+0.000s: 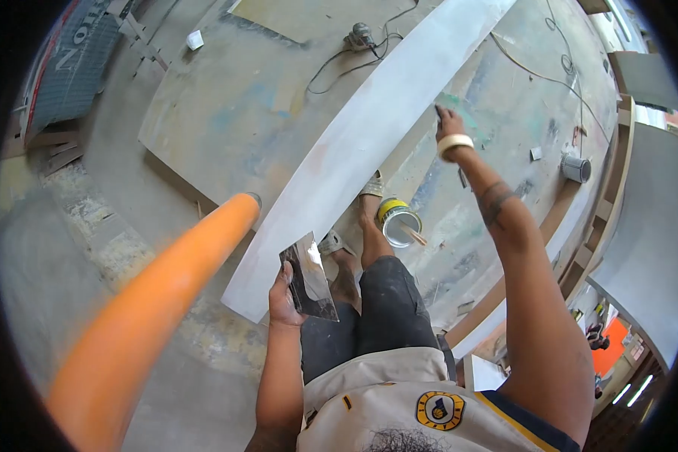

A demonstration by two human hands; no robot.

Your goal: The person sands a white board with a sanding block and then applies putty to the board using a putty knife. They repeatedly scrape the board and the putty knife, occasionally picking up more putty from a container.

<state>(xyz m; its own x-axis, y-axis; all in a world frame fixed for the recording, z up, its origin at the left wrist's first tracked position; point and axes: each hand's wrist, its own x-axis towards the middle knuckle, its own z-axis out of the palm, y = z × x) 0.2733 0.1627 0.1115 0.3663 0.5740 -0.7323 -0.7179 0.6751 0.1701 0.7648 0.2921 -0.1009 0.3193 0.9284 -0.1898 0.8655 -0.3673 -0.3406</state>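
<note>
My left hand [282, 301] grips a wide flat metal putty blade [316, 273], dark with a shiny patch, held near my knees. My right hand [450, 129] reaches out beside the long white panel [361, 128], its fingers closed. A thin dark edge shows at those fingers; what it belongs to I cannot make out. Around my right wrist sits a roll of masking tape [456, 143]. On the floor by my feet stands an open can [396, 213] with a yellow band, sticks leaning in it.
An orange pipe [166, 309] cuts across the left foreground. A power tool [360, 35] with its cord lies beyond the panel. Another can [576, 169] lies to the right, near cables and a long wooden frame [618, 166]. A printed sack-like sheet [75, 64] stands far left.
</note>
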